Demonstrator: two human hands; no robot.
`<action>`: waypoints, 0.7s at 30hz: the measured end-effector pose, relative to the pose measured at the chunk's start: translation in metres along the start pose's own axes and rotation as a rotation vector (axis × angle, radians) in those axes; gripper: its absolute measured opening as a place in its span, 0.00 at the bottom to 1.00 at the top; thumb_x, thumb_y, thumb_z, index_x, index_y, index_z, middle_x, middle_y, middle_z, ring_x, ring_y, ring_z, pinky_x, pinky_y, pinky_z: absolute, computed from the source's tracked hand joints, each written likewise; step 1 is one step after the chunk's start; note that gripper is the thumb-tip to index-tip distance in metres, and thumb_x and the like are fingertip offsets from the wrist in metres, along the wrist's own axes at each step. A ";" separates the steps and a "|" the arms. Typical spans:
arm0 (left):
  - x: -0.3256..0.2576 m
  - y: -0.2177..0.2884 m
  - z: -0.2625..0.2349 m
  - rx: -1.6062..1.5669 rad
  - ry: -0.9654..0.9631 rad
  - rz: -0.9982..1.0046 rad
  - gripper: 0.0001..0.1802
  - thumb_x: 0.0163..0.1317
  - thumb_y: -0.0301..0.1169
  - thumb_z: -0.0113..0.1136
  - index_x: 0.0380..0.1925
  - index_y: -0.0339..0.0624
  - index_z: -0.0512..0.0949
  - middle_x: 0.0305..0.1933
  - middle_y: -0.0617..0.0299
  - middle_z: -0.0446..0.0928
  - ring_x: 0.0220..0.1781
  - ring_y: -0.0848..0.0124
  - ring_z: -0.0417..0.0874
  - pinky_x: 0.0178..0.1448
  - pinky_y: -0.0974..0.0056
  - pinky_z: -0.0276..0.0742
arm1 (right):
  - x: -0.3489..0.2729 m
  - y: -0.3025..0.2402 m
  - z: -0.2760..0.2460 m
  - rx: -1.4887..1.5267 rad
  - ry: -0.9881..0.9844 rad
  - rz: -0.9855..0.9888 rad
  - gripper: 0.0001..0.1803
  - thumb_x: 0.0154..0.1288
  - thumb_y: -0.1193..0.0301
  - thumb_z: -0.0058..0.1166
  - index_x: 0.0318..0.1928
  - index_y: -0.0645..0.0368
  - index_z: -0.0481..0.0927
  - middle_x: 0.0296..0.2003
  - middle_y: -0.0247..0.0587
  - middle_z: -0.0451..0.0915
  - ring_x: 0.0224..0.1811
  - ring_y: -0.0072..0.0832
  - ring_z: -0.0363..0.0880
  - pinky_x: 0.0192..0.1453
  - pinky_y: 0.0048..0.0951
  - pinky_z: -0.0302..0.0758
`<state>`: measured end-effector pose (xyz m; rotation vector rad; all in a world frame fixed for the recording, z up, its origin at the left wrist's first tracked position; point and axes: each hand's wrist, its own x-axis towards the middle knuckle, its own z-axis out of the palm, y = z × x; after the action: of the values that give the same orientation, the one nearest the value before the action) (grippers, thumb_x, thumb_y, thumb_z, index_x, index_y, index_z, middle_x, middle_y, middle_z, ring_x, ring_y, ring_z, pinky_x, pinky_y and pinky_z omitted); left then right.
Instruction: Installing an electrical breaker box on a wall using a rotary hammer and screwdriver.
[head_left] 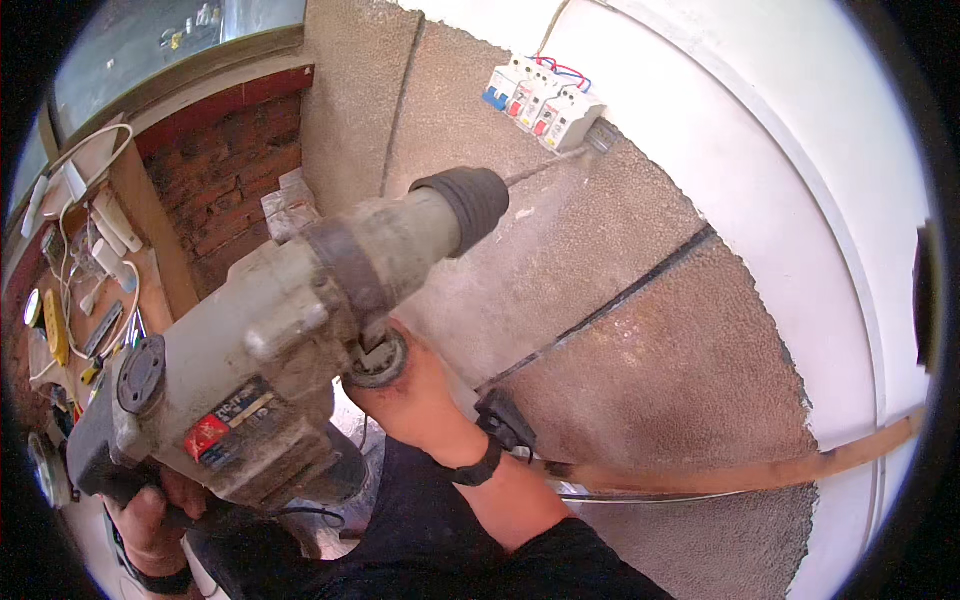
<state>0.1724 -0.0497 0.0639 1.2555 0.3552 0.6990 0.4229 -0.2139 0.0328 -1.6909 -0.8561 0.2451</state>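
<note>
A large, dusty grey rotary hammer drill [290, 320] spans the view, pointing up and to the right. My left hand [145, 520] is closed round its rear handle at the lower left. Closer to the middle, my right hand [420, 400] wraps round the side handle [380, 360], whose round end shows. From the black chuck [465, 210] a thin drill bit [545, 168] reaches the rough brown wall surface just below a row of white circuit breakers [540, 105]. Beside its far end is a small grey piece [601, 137]; whether they touch, I cannot tell.
At left, a wooden board [160, 235] carries white cables, sockets and a yellow-handled tool [55, 325]. Dark grooves [600, 305] cross the brown surface. A wooden strip [720, 475] runs along the lower right, below a white panel [770, 220]. Exposed brick [205, 185] lies behind the drill.
</note>
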 end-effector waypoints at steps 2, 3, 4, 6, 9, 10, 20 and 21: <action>0.002 -0.003 0.002 0.001 -0.017 0.038 0.27 0.53 0.43 0.72 0.40 0.31 0.75 0.17 0.60 0.73 0.17 0.67 0.76 0.23 0.65 0.72 | -0.003 0.005 0.000 0.037 0.047 -0.046 0.18 0.50 0.74 0.63 0.43 0.62 0.77 0.34 0.50 0.83 0.38 0.43 0.84 0.43 0.37 0.78; 0.001 -0.003 0.002 0.004 -0.017 0.040 0.27 0.53 0.43 0.72 0.40 0.31 0.75 0.17 0.60 0.73 0.17 0.67 0.76 0.23 0.65 0.72 | -0.003 0.008 -0.004 0.067 0.047 -0.034 0.18 0.50 0.74 0.63 0.43 0.62 0.76 0.34 0.50 0.82 0.38 0.43 0.84 0.43 0.37 0.78; 0.001 -0.002 0.002 -0.010 -0.017 0.037 0.28 0.53 0.43 0.72 0.42 0.31 0.74 0.17 0.60 0.73 0.17 0.67 0.76 0.23 0.65 0.73 | -0.002 0.010 -0.006 0.098 0.048 -0.022 0.18 0.50 0.74 0.63 0.43 0.63 0.76 0.34 0.50 0.82 0.37 0.43 0.83 0.43 0.37 0.78; 0.000 -0.003 0.002 -0.039 -0.017 0.028 0.30 0.52 0.44 0.72 0.46 0.31 0.73 0.18 0.60 0.74 0.17 0.66 0.77 0.23 0.64 0.73 | -0.003 0.009 -0.003 0.043 0.016 -0.069 0.18 0.49 0.75 0.63 0.42 0.63 0.76 0.33 0.50 0.82 0.37 0.42 0.84 0.43 0.37 0.78; -0.001 -0.006 0.002 -0.003 -0.022 0.031 0.32 0.53 0.43 0.71 0.50 0.31 0.72 0.18 0.59 0.73 0.17 0.65 0.77 0.21 0.63 0.73 | -0.003 0.010 -0.003 0.089 0.059 0.002 0.17 0.49 0.74 0.63 0.42 0.63 0.77 0.32 0.50 0.82 0.36 0.44 0.83 0.43 0.37 0.78; -0.002 -0.006 0.006 -0.015 -0.013 0.024 0.33 0.53 0.43 0.71 0.50 0.31 0.72 0.18 0.59 0.73 0.17 0.65 0.77 0.21 0.62 0.73 | -0.002 0.009 -0.003 0.048 0.048 -0.003 0.17 0.50 0.73 0.64 0.42 0.63 0.77 0.32 0.50 0.82 0.36 0.44 0.83 0.43 0.37 0.77; -0.003 0.000 0.007 -0.037 -0.014 -0.032 0.34 0.53 0.41 0.72 0.54 0.31 0.70 0.20 0.58 0.73 0.18 0.65 0.76 0.21 0.62 0.74 | -0.001 0.008 -0.012 0.052 0.047 -0.011 0.17 0.50 0.73 0.63 0.42 0.63 0.76 0.33 0.50 0.82 0.37 0.43 0.83 0.44 0.37 0.78; -0.003 0.000 0.009 -0.036 -0.017 -0.031 0.34 0.53 0.41 0.72 0.54 0.31 0.70 0.20 0.58 0.73 0.18 0.65 0.76 0.21 0.62 0.74 | -0.001 0.007 -0.013 0.066 0.043 -0.009 0.17 0.50 0.73 0.63 0.42 0.63 0.76 0.33 0.50 0.82 0.37 0.43 0.83 0.44 0.37 0.78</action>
<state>0.1761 -0.0584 0.0666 1.2190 0.3467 0.6652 0.4326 -0.2247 0.0306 -1.6246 -0.8156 0.2277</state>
